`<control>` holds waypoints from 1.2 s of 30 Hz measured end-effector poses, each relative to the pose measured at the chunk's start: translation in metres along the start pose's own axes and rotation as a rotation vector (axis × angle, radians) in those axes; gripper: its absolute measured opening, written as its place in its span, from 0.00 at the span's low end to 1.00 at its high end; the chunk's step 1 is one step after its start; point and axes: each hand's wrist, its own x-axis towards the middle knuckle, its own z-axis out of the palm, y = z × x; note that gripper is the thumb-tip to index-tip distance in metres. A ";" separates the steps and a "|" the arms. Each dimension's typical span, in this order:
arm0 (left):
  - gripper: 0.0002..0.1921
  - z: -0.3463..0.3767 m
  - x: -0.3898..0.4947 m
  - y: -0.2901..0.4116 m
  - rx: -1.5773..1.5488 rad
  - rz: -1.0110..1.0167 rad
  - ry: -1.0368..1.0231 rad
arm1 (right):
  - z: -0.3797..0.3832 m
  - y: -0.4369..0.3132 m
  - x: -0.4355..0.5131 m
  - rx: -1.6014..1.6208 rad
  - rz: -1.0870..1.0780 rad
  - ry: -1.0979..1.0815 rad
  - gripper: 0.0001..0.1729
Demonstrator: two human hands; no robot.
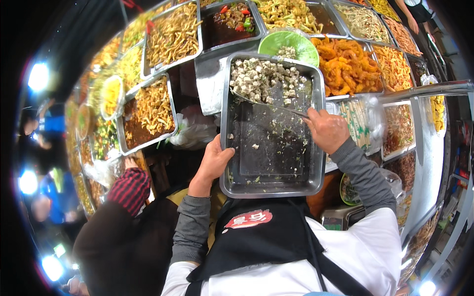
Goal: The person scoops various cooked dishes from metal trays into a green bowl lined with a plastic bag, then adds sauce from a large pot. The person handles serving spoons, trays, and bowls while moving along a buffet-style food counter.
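A rectangular metal tray (272, 148) is before me, its near edge close to my apron. My left hand (216, 159) grips its left rim, thumb over the top. In my right hand (326, 127) is the handle of a metal spoon (285, 109), whose bowl reaches into pale diced tofu-like cubes (251, 79) with green bits. These cubes are heaped at the tray's far end. Scattered crumbs cling to the rest of the tray floor. Just beyond the far right corner, a green bowl (270, 44) holds some of the same cubes; the tray hides part of it.
Metal trays of cooked food surround me, including orange fried pieces (344, 66) and brown strips (172, 35). Bagged chopsticks (355, 122) lie to the right, above a scale (342, 217). Close on my left stands another person in a checked sleeve (131, 188). A metal rail (429, 90) crosses the right side.
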 end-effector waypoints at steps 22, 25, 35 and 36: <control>0.21 0.009 0.027 0.044 -0.002 -0.134 -0.121 | -0.032 0.059 0.027 -0.148 0.172 0.088 0.14; 0.20 0.010 0.028 0.044 0.041 -0.124 -0.111 | -0.035 0.065 0.042 -0.123 0.302 -0.037 0.15; 0.18 0.005 0.025 0.030 -0.021 -0.035 -0.141 | -0.018 0.012 -0.002 0.213 0.148 -0.092 0.13; 0.19 0.003 0.024 0.029 0.022 -0.062 -0.109 | -0.009 0.011 0.004 0.193 0.161 -0.048 0.13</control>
